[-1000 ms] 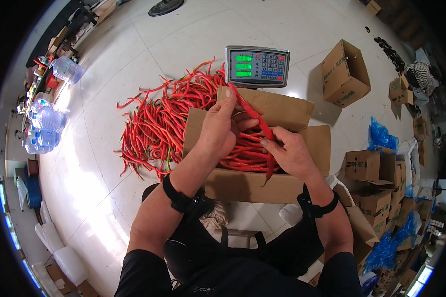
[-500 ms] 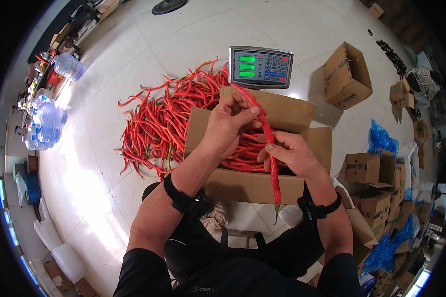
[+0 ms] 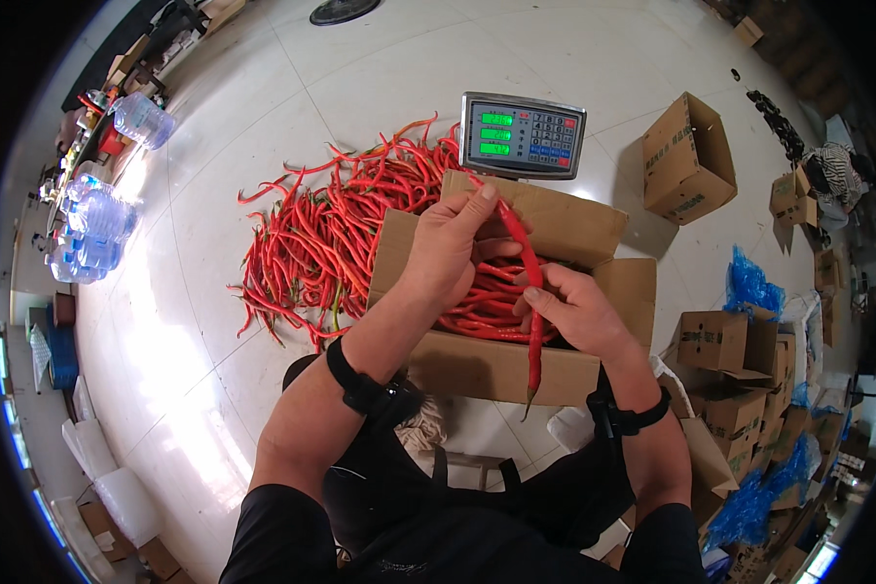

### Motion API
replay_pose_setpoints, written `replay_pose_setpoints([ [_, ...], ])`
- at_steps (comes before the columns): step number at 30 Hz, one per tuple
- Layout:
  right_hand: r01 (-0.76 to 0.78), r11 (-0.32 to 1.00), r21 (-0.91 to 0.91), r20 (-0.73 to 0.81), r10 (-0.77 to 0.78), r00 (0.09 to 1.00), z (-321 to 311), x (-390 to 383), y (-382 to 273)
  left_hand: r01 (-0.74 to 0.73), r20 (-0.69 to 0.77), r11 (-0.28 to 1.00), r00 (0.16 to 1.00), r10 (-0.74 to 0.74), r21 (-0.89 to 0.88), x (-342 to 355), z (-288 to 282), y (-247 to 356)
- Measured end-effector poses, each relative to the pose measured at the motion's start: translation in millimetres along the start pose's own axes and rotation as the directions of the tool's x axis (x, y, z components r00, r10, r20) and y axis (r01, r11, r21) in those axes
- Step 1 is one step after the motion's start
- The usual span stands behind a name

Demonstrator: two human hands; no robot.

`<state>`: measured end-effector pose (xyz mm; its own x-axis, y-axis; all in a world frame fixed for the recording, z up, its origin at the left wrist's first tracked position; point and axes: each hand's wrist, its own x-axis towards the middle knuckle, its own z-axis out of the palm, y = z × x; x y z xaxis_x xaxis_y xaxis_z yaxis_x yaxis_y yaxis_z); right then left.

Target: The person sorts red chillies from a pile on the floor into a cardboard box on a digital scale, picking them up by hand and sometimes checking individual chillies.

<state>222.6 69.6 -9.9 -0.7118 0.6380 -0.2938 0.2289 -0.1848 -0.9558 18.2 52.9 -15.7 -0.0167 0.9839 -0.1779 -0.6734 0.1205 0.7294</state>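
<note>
My left hand (image 3: pixel 443 243) is closed on the upper end of a long red chilli (image 3: pixel 533 346), and my right hand (image 3: pixel 579 311) pinches it lower down. The chilli's thin stem end hangs toward me. Beneath both hands is an open cardboard box (image 3: pixel 496 373) with many red chillies (image 3: pixel 472 316) inside, partly hidden by my hands. A heap of red chillies (image 3: pixel 311 243) lies on the floor to the box's left. An electronic scale display (image 3: pixel 522 136) with green screens stands just behind the box.
An empty carton (image 3: pixel 686 161) stands at back right on the tiled floor (image 3: pixel 185 321). Cartons (image 3: pixel 730 419) and blue plastic bags (image 3: pixel 749 282) pile up along the right. Large water bottles (image 3: pixel 102 214) line the left side, with white rolled material (image 3: pixel 122 496) below.
The chilli has shifted toward me over the last second, its stem end now hanging lower past the box edge. My left thumb bent down, then moved back up along the chilli.
</note>
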Motion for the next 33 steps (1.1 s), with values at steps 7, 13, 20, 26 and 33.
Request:
replay_pose_setpoints([
  [7, -0.114, 0.993, 0.015, -0.003, 0.114, 0.993, 2.6, -0.4, -7.8, -0.094, 0.019, 0.995, 0.996, 0.093, 0.044, -1.9, 5.3, -4.5],
  [13, -0.137, 0.989, 0.051, 0.036, 0.136, 0.990, 3.4, -1.3, -12.8, -0.066, -0.050, 0.997, 0.997, 0.064, -0.034, -0.7, 4.0, 0.2],
  [20, -0.176, 0.981, 0.077, 0.074, 0.171, 0.983, 2.2, -3.5, -13.2, -0.063, -0.085, 0.998, 0.994, 0.064, 0.009, 1.4, 5.5, -3.1],
  [26, -0.192, 0.978, 0.076, 0.067, 0.187, 0.980, 3.2, -5.9, -14.6, -0.153, -0.040, 0.981, 0.987, 0.159, 0.115, 0.0, 6.9, -7.2],
  [33, -0.131, 0.985, -0.113, 0.136, 0.146, 0.980, 1.9, -5.2, -8.0, -0.123, -0.156, 0.976, 0.976, 0.152, 0.181, 4.7, 2.7, -0.8],
])
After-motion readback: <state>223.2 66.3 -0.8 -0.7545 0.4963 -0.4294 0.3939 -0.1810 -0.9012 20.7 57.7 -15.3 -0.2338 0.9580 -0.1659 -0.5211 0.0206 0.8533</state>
